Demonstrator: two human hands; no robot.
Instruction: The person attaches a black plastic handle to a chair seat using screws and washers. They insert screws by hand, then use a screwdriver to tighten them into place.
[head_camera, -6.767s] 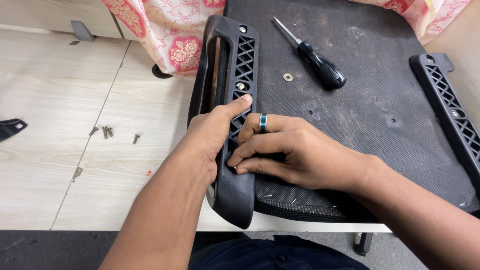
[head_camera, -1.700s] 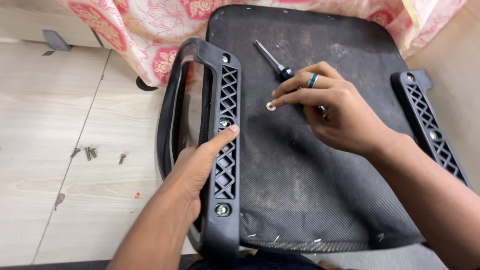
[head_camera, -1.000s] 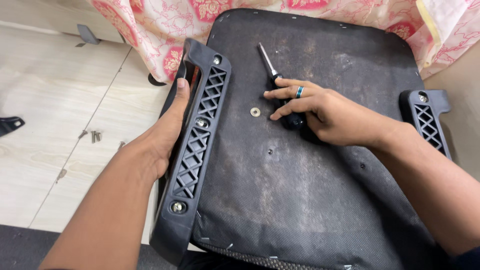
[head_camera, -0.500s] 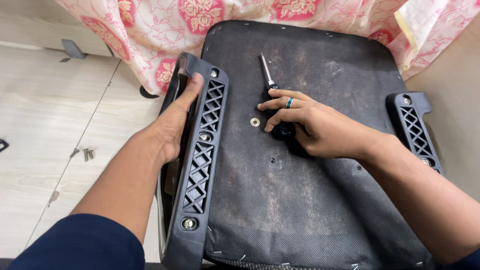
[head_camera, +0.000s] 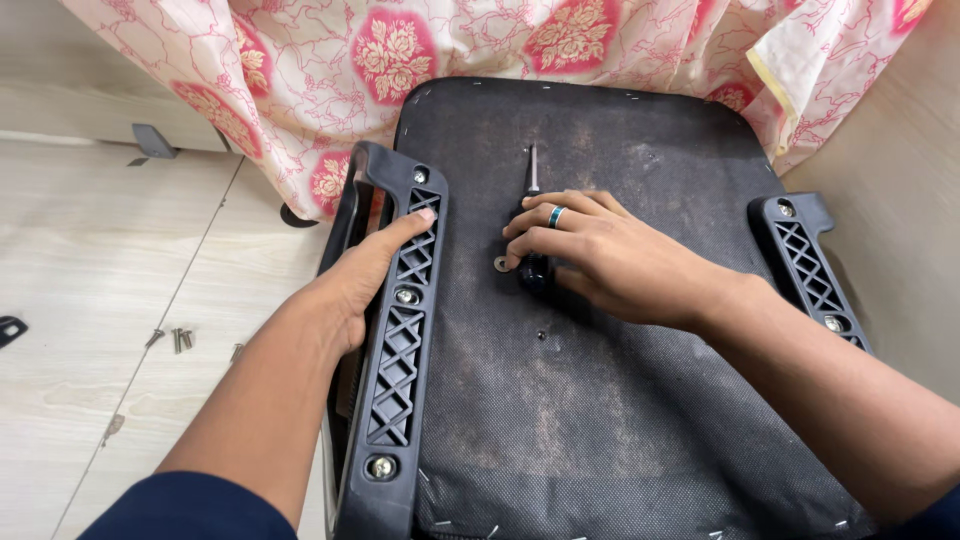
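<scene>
Head view is looking straight down on an upturned chair seat (head_camera: 620, 400), its dark fabric underside filling the middle and lower right of the frame. A screwdriver (head_camera: 533, 225) is lying on that underside just above centre, its long axis running nearly up and down the picture: the thin metal shaft is pointing toward the top of the frame, and the black handle is sitting at the lower end, under the fingers. The right hand (head_camera: 600, 250) is resting palm down over the handle, fingers curled onto it and a ring showing on one of them; whether they are gripping it fully cannot be told from here. A small washer (head_camera: 500, 264) is lying flat on the fabric, touching or just beside the fingertips at the left of the handle.

The left hand (head_camera: 365, 280) is lying along the left armrest bracket (head_camera: 400, 350), a black latticed plastic piece running from the upper centre-left down to the bottom edge, with the thumb stretching up its face and the fingers wrapping over its outer side. Bolt heads are showing in the bracket at its top, middle and bottom. A matching right armrest bracket (head_camera: 805, 265) is sitting at the right edge of the seat.

A pink floral cloth (head_camera: 400, 60) is draping across the top of the frame. Loose screws (head_camera: 180, 340) are lying on the pale floor at the left.
</scene>
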